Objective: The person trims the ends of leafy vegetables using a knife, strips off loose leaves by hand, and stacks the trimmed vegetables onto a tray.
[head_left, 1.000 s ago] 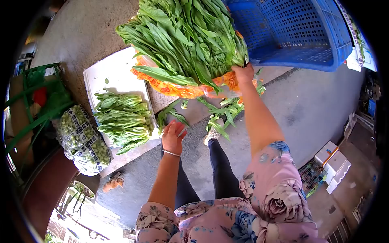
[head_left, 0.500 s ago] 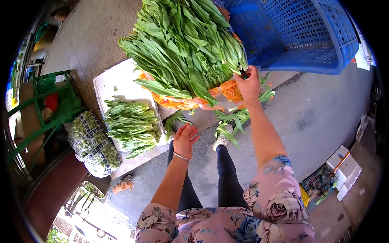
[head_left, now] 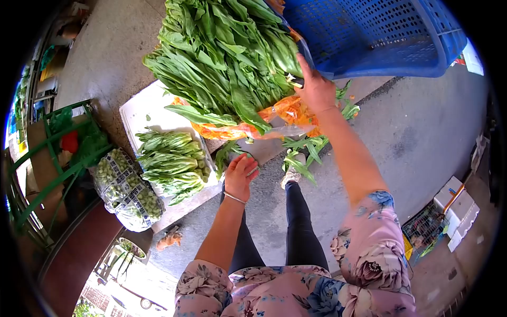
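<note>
A big heap of long leafy lettuce lies on an orange-printed plastic bag, its stem ends toward the right. My right hand is at those stem ends, index finger stretched along them, the other fingers closed round a small dark tool, mostly hidden in the grip. A pale stem end touches or lies close to it. In front of my body, my left hand hovers with loosely bent fingers and holds nothing I can see. Loose leaves lie on the ground by my shoe.
A blue perforated crate stands at the upper right. On a white board to the left rests a smaller lettuce pile, beside a filled, printed plastic bag. A green metal frame stands farther left; a small brown animal is below.
My right hand has moved up and slightly left along the stem ends, its index finger now extended. My left hand stays nearly in place, fingers a little more bent. The view has shifted slightly.
</note>
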`<state>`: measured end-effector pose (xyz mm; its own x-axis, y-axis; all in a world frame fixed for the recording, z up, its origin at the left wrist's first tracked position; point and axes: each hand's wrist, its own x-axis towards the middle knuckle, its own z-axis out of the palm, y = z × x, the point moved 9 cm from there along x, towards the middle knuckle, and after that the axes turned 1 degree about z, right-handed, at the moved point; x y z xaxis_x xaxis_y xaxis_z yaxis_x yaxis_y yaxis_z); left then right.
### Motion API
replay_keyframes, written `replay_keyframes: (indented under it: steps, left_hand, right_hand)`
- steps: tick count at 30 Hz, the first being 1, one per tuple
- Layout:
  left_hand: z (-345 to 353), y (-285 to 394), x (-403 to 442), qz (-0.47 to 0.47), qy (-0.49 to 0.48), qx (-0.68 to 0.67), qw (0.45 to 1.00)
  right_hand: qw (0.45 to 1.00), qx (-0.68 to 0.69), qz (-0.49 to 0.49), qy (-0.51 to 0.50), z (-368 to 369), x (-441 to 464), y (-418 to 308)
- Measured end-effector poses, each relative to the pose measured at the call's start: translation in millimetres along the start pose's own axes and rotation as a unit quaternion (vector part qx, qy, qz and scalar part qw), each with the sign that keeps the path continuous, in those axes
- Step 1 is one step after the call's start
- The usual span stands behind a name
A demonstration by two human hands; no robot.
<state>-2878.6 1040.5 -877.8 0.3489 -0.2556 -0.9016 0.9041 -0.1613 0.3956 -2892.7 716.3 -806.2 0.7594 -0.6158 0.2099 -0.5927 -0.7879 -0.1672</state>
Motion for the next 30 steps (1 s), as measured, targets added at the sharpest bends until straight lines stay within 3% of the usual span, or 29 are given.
replay_keyframes:
  steps: [5, 7, 8, 10, 12, 13, 15, 16, 17, 18, 20, 23, 25, 26, 27, 29, 30]
  left_hand:
    - [2.1, 3.1, -4.9, -0.004, 0.008, 0.004, 1.0]
    - [6.1, 5.7, -10.7, 0.001, 0.005, 0.004, 1.0]
    - [15.4, 8.8, -14.9, 0.006, -0.022, 0.005, 1.0]
    - [35.1, 19.6, -27.1, 0.019, -0.052, 0.003, 0.998]
    - [82.2, 27.4, -58.2, 0.031, -0.179, -0.014, 0.983]
    - [93.6, 28.7, -70.4, 0.036, -0.179, -0.012, 0.983]
    - [141.4, 26.4, -115.4, -0.006, -0.339, -0.146, 0.929]
    - [155.2, 28.8, -137.1, -0.003, -0.341, -0.144, 0.929]
    - [175.0, 35.0, -165.6, -0.019, -0.373, -0.201, 0.906]
    - [188.2, 39.7, -185.9, -0.035, -0.404, -0.257, 0.877]
    - [188.8, 34.6, -193.6, -0.028, -0.367, -0.215, 0.905]
    - [181.0, 32.8, -187.3, 0.036, -0.305, -0.165, 0.937]
    - [183.6, 41.4, -193.2, 0.023, -0.276, -0.23, 0.933]
    - [186.1, 45.8, -195.7, 0.014, -0.259, -0.265, 0.929]
    - [187.8, 50.0, -197.5, 0.012, -0.248, -0.284, 0.926]
    - [188.7, 52.0, -196.7, 0.004, -0.228, -0.3, 0.926]
    - [190.7, 53.4, -199.8, 0.007, -0.229, -0.295, 0.928]
  right_hand:
    - [0.999, -0.037, 0.024, -0.019, -50.3, 18.1, -1.1]
    - [0.994, 0.097, 0.031, 0.033, -86.1, 21.9, -6.1]
    - [0.983, 0.149, 0.1, -0.035, -97.8, 19.0, -7.8]
    - [0.955, 0.27, 0.124, -0.015, -129.5, -3.4, -17.7]
    - [0.897, 0.402, 0.184, -0.011, -161.5, -38.3, -26.2]
    - [0.879, 0.423, 0.22, -0.016, -177.1, -57.4, -29.5]
    - [0.848, 0.449, 0.279, -0.045, -207.3, -95.9, -35.7]
    - [0.835, 0.456, 0.3, -0.07, -219.5, -114.3, -38.2]
    - [0.777, 0.534, 0.327, -0.061, -214.2, -141.3, -37.6]
    - [0.778, 0.539, 0.313, -0.081, -224.4, -150.4, -42.5]
    - [0.778, 0.544, 0.3, -0.098, -237.1, -160.1, -42.1]
    - [0.725, 0.613, 0.287, -0.133, -222.4, -167.2, -38.6]
    - [0.614, 0.659, 0.429, -0.072, -199.3, -191.0, -15.0]
    - [0.59, 0.672, 0.443, -0.066, -210.1, -184.4, -16.8]
    - [0.588, 0.675, 0.441, -0.063, -214.9, -183.1, -19.9]
    - [0.655, 0.656, 0.375, -0.004, -238.7, -174.5, -23.1]
    - [0.604, 0.697, 0.387, -0.009, -245.0, -174.8, -30.1]
